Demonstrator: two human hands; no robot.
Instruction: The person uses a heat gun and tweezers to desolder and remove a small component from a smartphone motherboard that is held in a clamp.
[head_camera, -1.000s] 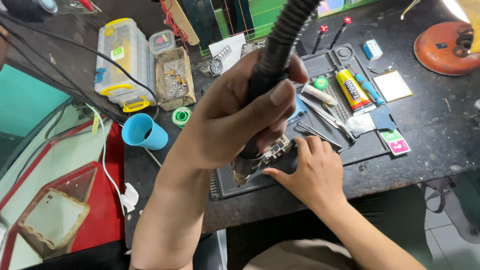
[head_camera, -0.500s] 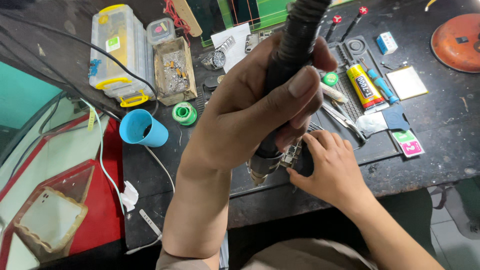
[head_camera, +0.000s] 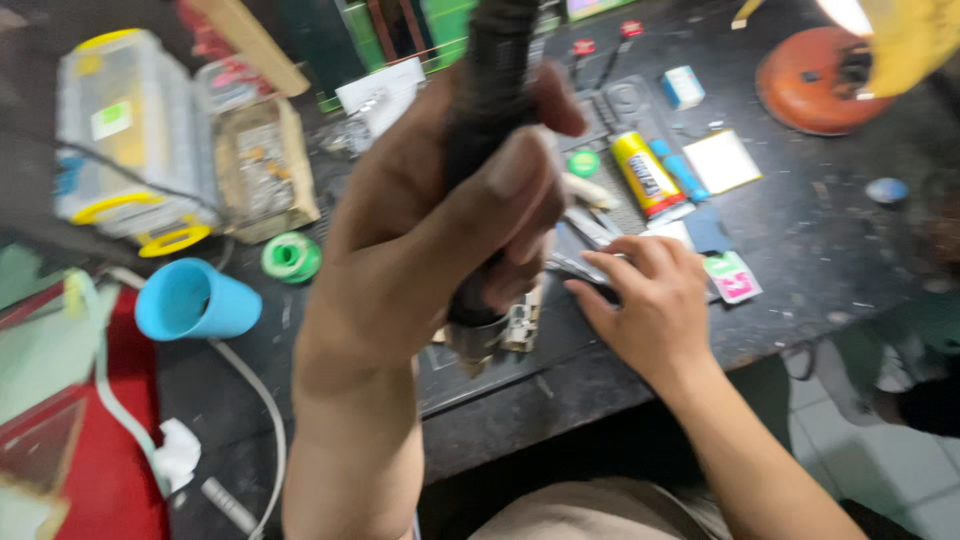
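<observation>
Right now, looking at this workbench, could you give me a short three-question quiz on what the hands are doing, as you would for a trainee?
1. True or false: the left hand grips a black corrugated tool handle.
2. Where does the right hand rest? A) on the blue cup B) flat on the dark work mat C) on the orange round base
3. Fill in: the yellow tube lies ___ the right hand, toward the back of the bench.

Key: 1 true; 2 B; 3 beyond.
</observation>
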